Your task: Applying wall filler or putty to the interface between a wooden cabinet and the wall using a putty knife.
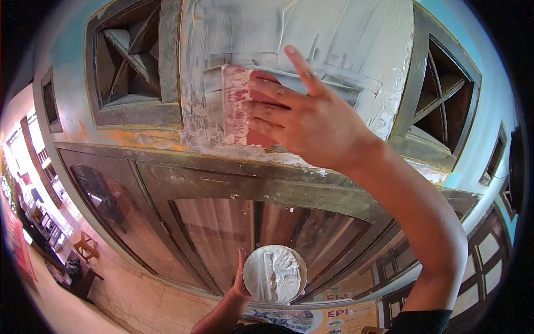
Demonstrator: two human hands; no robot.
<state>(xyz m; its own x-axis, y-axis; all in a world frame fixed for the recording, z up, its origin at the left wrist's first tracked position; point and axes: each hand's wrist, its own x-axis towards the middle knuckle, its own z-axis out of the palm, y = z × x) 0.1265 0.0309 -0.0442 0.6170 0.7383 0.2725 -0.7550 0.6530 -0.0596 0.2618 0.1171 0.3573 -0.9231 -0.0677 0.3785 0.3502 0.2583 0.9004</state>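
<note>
My right hand (311, 119) presses a flat red putty spreader (238, 106) against the wall panel, fingers laid over its face and one digit stretched upward. White putty is smeared along the spreader's left part. Around it, the panel (339, 33) carries streaked white and grey putty with ridges. Lower down, my left hand (240, 281) is wrapped round the side of a round tub (275, 274). White putty with scraped marks shows inside the tub; most of the left fingers are hidden beneath it.
Wooden vents with crossed slats flank the panel, one left vent (130, 61) and one right vent (442, 97). Below runs a dark wooden frame (222, 175) with glazed doors. A small stool (84, 245) stands on the tiled floor (150, 298) at lower left.
</note>
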